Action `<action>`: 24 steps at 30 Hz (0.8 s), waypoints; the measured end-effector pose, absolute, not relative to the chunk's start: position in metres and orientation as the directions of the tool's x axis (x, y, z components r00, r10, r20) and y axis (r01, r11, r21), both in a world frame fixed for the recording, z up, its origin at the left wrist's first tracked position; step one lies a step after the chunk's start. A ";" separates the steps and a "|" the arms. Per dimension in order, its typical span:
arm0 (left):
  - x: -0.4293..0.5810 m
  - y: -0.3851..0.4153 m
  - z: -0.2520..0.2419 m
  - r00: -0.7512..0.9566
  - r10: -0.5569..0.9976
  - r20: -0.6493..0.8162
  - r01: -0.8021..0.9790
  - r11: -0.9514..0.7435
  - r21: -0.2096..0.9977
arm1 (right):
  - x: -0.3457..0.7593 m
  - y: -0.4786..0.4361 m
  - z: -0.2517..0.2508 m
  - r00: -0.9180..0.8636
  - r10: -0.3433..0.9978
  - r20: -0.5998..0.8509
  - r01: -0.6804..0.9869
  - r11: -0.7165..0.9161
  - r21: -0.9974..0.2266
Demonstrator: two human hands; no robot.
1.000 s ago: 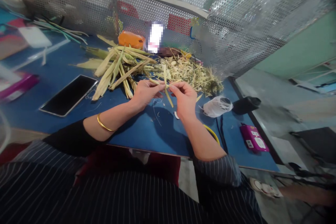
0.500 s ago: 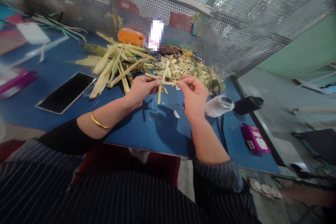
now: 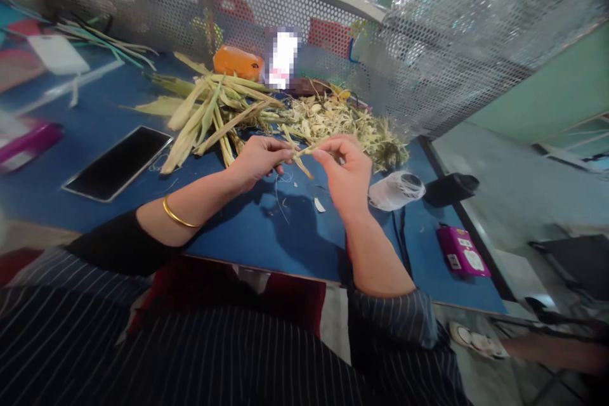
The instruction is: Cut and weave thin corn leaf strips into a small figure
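Between my hands, above the blue table [image 3: 247, 228], are narrow pale strips of corn husk [image 3: 303, 167] that cross each other. My left hand [image 3: 261, 162] pinches the strips near their crossing, thumb against fingers. My right hand [image 3: 346, 171] pinches an end of a strip on the right, close to my left fingertips. Behind my left hand lies a pile of long dried corn husks [image 3: 195, 117]. A heap of small pale yellow-green pieces [image 3: 342, 120] lies beyond my right hand. How the strips are joined at the crossing is too small to tell.
A black-screened phone [image 3: 117, 162] lies at the left. By my right forearm are a spool of white thread [image 3: 397, 190], a dark cylinder [image 3: 451, 190] and a purple packet [image 3: 464, 252]. An orange packet [image 3: 238, 63] sits against the perforated metal screen [image 3: 304, 6].
The crossing strip has turned from nearly upright to slanting down to the right. My right hand has moved slightly left, nearer my left fingertips.
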State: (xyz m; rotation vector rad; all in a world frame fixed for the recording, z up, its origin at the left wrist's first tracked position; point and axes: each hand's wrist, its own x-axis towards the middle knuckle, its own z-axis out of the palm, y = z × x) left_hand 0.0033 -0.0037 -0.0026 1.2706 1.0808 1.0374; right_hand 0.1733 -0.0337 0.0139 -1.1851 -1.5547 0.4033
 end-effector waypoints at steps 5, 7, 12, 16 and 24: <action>0.005 -0.006 -0.001 0.208 0.978 -0.020 0.037 0.012 0.999 | 0.176 -0.030 0.014 -0.093 0.761 0.642 0.573 0.569 -0.591; 0.006 -0.007 0.000 0.203 0.979 -0.017 0.020 0.013 1.000 | 0.177 -0.025 0.007 -0.110 0.831 0.545 0.563 0.504 -0.655; 0.007 -0.010 0.001 0.243 0.968 -0.066 -0.027 0.075 0.997 | 0.179 -0.018 -0.002 -0.051 0.912 0.406 0.518 0.372 -0.771; 0.007 -0.011 0.001 0.251 0.962 -0.109 -0.077 0.132 0.988 | 0.179 -0.018 -0.001 -0.038 0.931 0.362 0.469 0.337 -0.817; 0.009 -0.011 0.000 0.264 0.953 -0.151 -0.093 0.181 0.979 | 0.178 -0.017 -0.003 -0.036 0.962 0.270 0.460 0.256 -0.850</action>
